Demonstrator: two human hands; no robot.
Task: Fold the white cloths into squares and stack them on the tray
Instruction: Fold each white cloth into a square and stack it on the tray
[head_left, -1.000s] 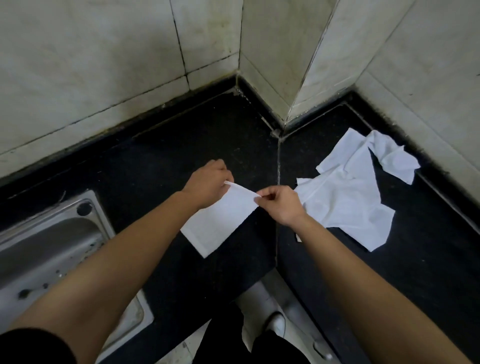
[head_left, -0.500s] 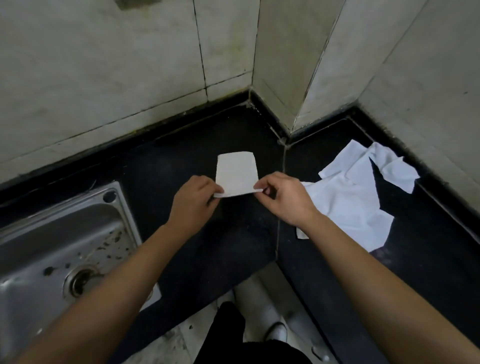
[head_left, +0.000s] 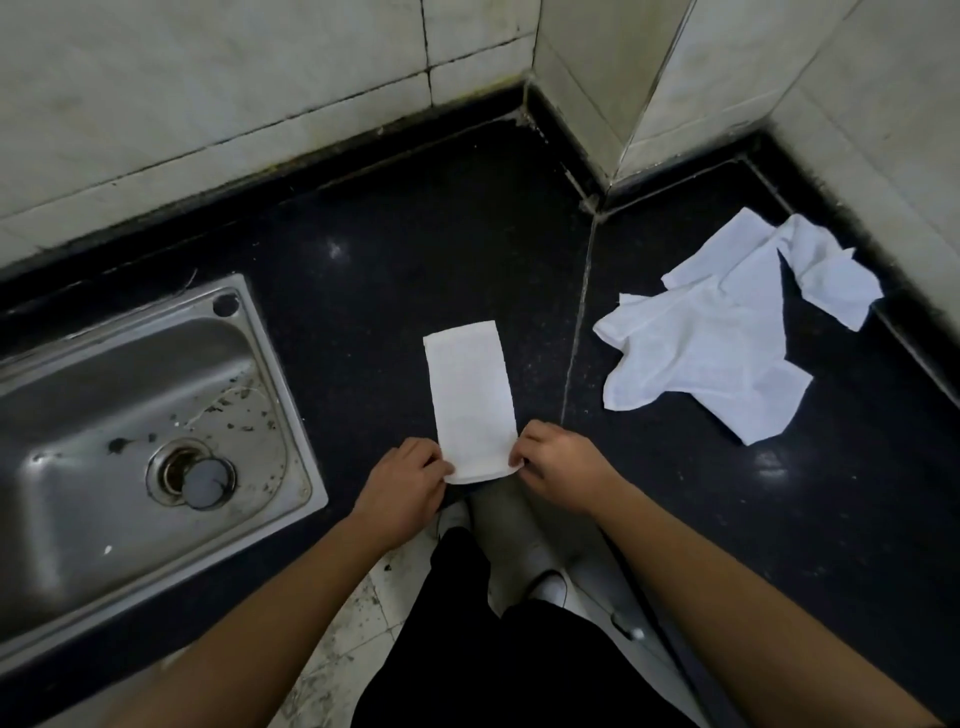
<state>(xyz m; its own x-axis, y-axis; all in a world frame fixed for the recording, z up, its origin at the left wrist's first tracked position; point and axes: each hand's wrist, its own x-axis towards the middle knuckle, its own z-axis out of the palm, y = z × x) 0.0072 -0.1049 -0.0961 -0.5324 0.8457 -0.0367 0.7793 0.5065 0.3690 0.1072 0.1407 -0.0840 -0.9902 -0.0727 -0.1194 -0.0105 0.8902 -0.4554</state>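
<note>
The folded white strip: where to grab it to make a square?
Its two near corners, from the front, where the left hand and right hand pinch it. The strip lies flat, pointing away, so carrying that end forward halves it.

The folded cloth (head_left: 471, 402) is plain white, as is the crumpled pile (head_left: 727, 332). The counter (head_left: 363, 270) is black with fine pale specks. The sink (head_left: 130, 415) is dull steel grey, flecked with dark debris. The wall tiles (head_left: 208, 93) are off-white with dark, stained grout lines.
</note>
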